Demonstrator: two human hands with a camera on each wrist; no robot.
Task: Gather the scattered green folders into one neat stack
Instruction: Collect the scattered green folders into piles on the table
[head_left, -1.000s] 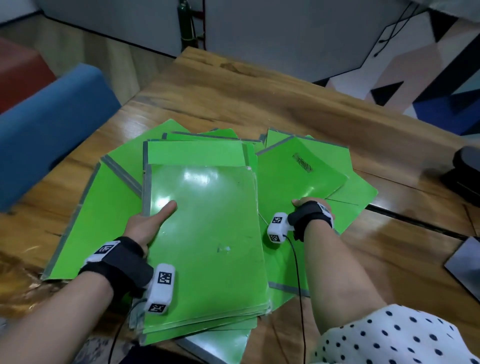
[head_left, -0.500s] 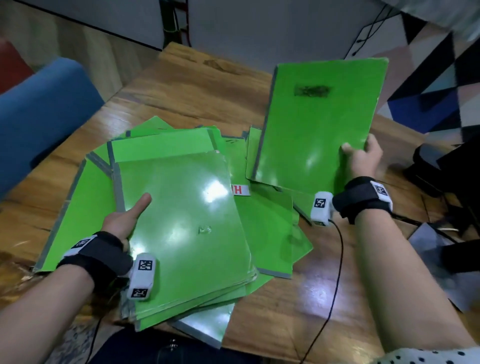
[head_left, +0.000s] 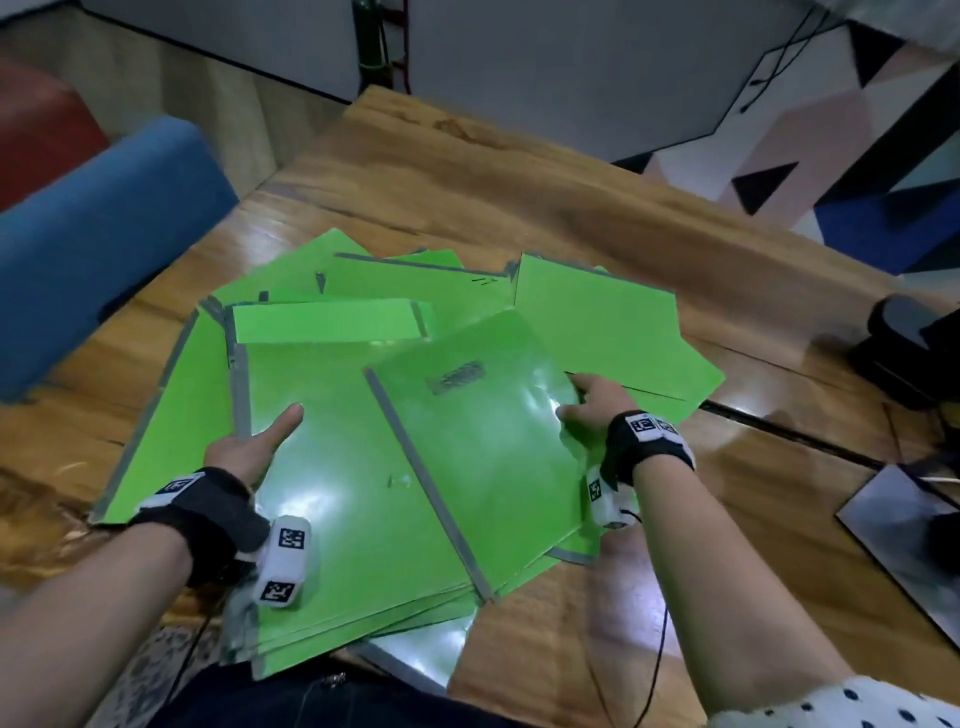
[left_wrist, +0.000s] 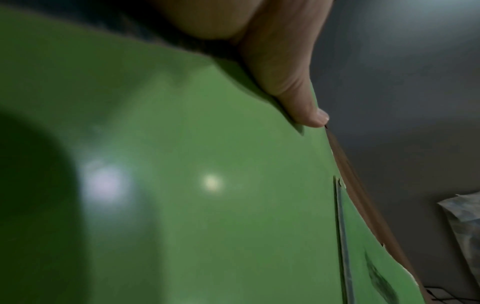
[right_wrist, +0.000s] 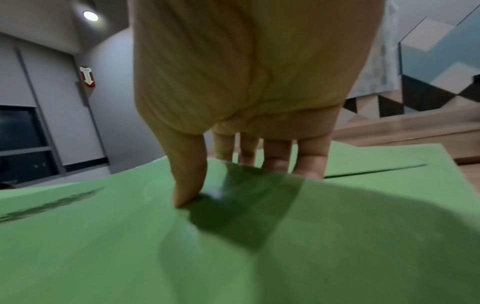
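Folder (head_left: 483, 457) with the dark label sits skewed across the stack (head_left: 332, 519) at lower centre of the head view, its grey spine running diagonally. The right hand (head_left: 592, 405) pinches its right edge, thumb on top and fingers (right_wrist: 275, 156) underneath. The left hand (head_left: 249, 447) grips the stack's left edge, thumb lying on the cover. To finish well, I would rotate the folder until its spine matches the stack's spine, slide it left, then release. More folders (head_left: 613, 322) fan out toward the upper right on the table (head_left: 519, 176).

bare table (head_left: 597, 218) beyond, black object (head_left: 914, 358) right
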